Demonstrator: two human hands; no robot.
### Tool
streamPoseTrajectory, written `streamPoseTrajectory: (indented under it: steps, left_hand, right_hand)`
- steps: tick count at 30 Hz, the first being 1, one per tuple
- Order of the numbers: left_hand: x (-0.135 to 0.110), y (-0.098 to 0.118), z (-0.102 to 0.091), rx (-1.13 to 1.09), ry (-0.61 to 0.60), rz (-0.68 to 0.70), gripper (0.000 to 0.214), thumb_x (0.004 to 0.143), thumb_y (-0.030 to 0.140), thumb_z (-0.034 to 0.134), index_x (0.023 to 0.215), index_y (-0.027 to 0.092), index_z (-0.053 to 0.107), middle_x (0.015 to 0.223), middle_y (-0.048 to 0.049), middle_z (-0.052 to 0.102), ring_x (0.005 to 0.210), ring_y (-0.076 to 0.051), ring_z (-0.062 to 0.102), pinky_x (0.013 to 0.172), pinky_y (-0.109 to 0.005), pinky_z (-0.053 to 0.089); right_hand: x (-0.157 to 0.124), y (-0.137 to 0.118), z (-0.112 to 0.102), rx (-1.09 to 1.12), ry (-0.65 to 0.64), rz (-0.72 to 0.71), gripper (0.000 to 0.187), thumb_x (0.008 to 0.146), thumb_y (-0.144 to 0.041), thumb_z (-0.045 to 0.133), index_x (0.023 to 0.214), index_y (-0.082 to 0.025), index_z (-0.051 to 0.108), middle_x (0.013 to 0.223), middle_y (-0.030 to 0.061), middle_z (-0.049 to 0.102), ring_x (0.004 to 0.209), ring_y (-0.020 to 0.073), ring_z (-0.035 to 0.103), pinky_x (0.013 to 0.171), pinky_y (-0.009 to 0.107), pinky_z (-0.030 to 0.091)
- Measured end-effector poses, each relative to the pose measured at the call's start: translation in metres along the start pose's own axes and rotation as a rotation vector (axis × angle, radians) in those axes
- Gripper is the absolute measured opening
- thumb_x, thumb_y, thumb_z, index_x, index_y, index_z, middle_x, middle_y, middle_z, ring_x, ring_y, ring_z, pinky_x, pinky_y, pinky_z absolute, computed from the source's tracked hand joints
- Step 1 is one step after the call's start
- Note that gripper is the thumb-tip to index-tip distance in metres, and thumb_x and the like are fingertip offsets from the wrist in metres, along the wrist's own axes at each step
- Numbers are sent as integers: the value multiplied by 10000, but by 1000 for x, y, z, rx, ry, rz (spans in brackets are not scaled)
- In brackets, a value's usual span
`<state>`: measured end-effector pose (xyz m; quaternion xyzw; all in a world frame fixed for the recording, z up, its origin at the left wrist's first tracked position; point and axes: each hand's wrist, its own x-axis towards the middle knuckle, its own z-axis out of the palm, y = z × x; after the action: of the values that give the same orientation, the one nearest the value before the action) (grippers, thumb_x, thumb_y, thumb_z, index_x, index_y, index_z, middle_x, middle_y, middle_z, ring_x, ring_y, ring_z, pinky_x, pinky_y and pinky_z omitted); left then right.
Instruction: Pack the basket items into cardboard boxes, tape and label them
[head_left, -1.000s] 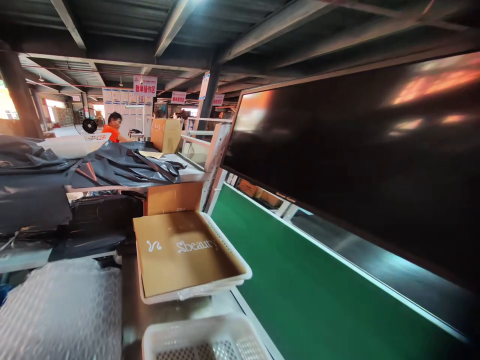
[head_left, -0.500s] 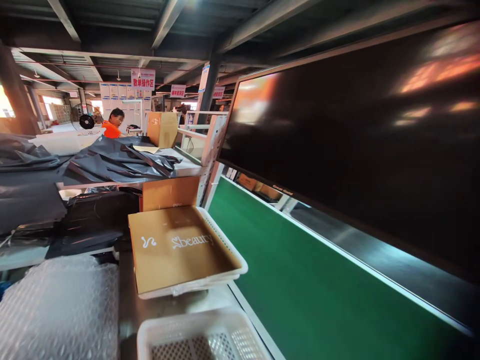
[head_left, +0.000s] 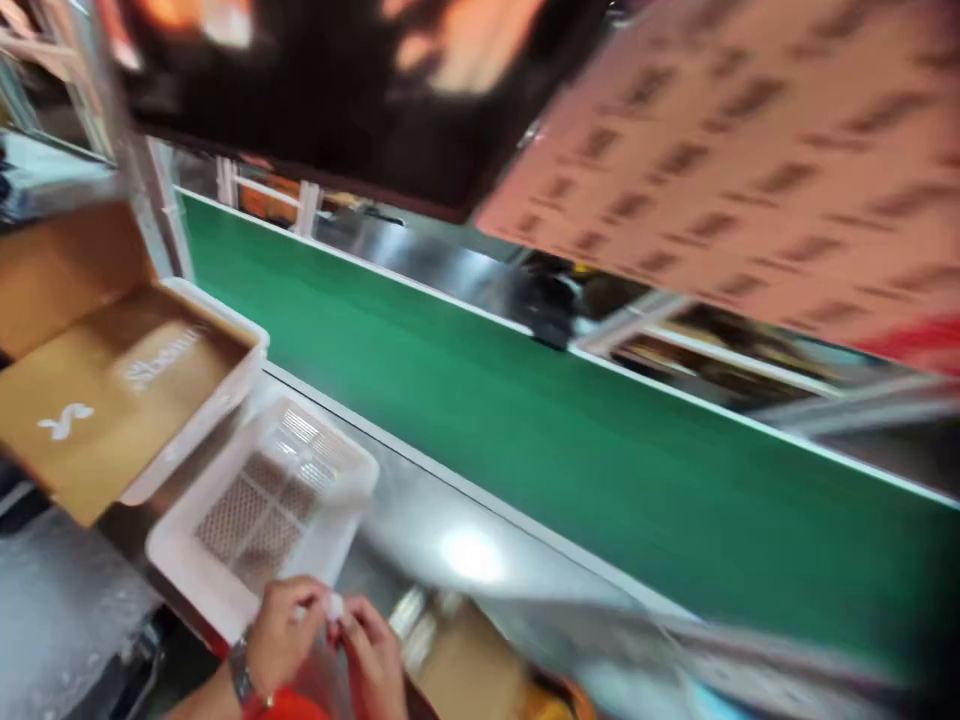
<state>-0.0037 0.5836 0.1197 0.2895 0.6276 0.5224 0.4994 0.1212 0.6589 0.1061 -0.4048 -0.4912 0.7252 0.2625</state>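
The picture is smeared by motion. My left hand (head_left: 283,628), with a band on the wrist, and my right hand (head_left: 373,655) meet at the bottom edge. Their fingers are pinched together on a small white thing (head_left: 334,605) that I cannot make out. Something red (head_left: 294,706) shows just beneath the hands. They are right at the near rim of an empty white plastic basket (head_left: 180,560) on the metal worktop (head_left: 465,540).
A second white basket (head_left: 225,375) at the left holds a flat brown carton (head_left: 97,400) with white print. A green conveyor belt (head_left: 570,440) runs behind the worktop. Above hang a dark screen (head_left: 337,90) and a pink printed sheet (head_left: 735,170). Bubble wrap (head_left: 52,610) lies lower left.
The view has swung down and to the right. The far hall and the person in orange have dropped out, and my two hands have come into view, pinched together by the empty basket.
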Motion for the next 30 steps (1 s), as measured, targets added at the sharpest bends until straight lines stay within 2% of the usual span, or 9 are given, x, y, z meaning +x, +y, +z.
streamPoseTrajectory:
  steps: [3,6,9,12,16,19,23,26,30]
  left_hand:
    - [-7,-13,4,120,30,138,451,1082,523,624,950,188,895,1015,-134,875,968,-252,817,947,-318,659]
    - [-19,-19,10,196,3,218,403,1106,450,612,966,211,904,1020,-110,889,934,-215,852,901,-252,677]
    - [-29,-23,21,267,21,310,332,1107,395,636,984,241,903,1017,-76,896,927,-185,868,905,-206,679]
    - [-35,-29,32,327,10,402,300,1105,378,649,996,262,902,1046,-56,900,944,-169,875,925,-183,676]
    - [-41,-42,42,361,-68,429,307,1101,404,658,986,267,907,1077,-61,902,983,-188,881,951,-204,684]
    - [-44,-50,47,337,-149,343,355,1095,473,662,960,263,914,1077,-77,901,989,-212,880,947,-235,695]
    - [-48,-50,57,250,-213,93,571,1032,711,654,877,223,906,1009,-125,889,925,-258,860,870,-290,714]
    - [-54,-44,68,198,-220,-80,697,903,867,693,832,200,882,919,-117,867,862,-284,824,811,-317,708]
    - [-66,-40,90,125,-177,-215,748,793,939,737,791,198,842,788,-67,803,782,-269,761,739,-314,663]
  right_hand:
    - [-35,22,-18,91,135,98,612,788,-805,876,725,-232,668,612,-5,655,559,163,562,613,306,489]
    - [-53,36,-23,165,179,117,570,828,-757,866,754,-231,660,639,-20,644,564,135,523,628,284,459]
    - [-72,42,-26,227,190,143,522,872,-713,857,805,-234,660,661,-33,622,591,129,512,641,273,455]
    - [-89,46,-32,243,235,130,524,845,-724,877,857,-244,666,693,-38,616,589,128,499,616,274,459]
    - [-106,48,-40,166,310,120,561,841,-744,869,776,-249,612,632,-49,566,561,127,491,594,272,466]
    - [-116,50,-46,154,359,105,600,839,-767,856,726,-248,578,645,-40,566,562,123,491,579,266,471]
    - [-135,59,-56,191,382,41,579,844,-753,859,753,-234,620,712,-14,637,555,113,513,565,261,478]
    - [-149,67,-66,218,384,4,558,865,-738,850,772,-227,646,720,-4,660,543,112,528,568,263,489]
    - [-167,79,-82,250,399,-56,588,828,-768,860,741,-229,641,738,9,660,535,119,529,539,274,495]
